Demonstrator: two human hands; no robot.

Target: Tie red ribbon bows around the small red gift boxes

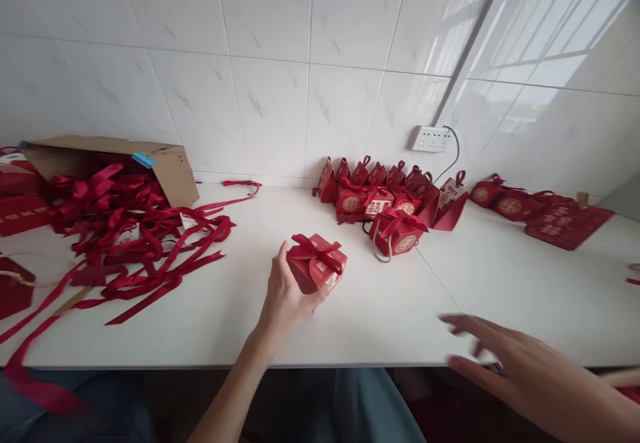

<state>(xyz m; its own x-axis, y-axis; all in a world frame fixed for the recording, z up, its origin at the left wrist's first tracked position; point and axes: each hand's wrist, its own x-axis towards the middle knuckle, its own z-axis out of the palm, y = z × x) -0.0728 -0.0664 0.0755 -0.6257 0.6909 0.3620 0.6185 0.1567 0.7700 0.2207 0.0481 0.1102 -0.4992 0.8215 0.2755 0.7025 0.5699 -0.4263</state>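
Observation:
My left hand (293, 290) is wrapped round a small red gift box (320, 266) with a red ribbon bow on top, near the middle of the white table. Thumb and fingers grip its near left side. My right hand (515, 363), slightly blurred, hovers over the table's front edge at the right. Its fingers are stretched out and apart, and nothing shows between them. Beyond the held box, a red gift box with a rope handle (397, 233) stands in front of a group of finished-looking red boxes (377, 183).
At the left a cardboard carton (177, 173) lies on its side, red ribbons (165, 263) spilling out over the table (240, 323). More red boxes (570, 220) stand along the right wall. A power socket (431, 139) with a cable is on the tiled wall. Another person's leg (100, 406) shows lower left.

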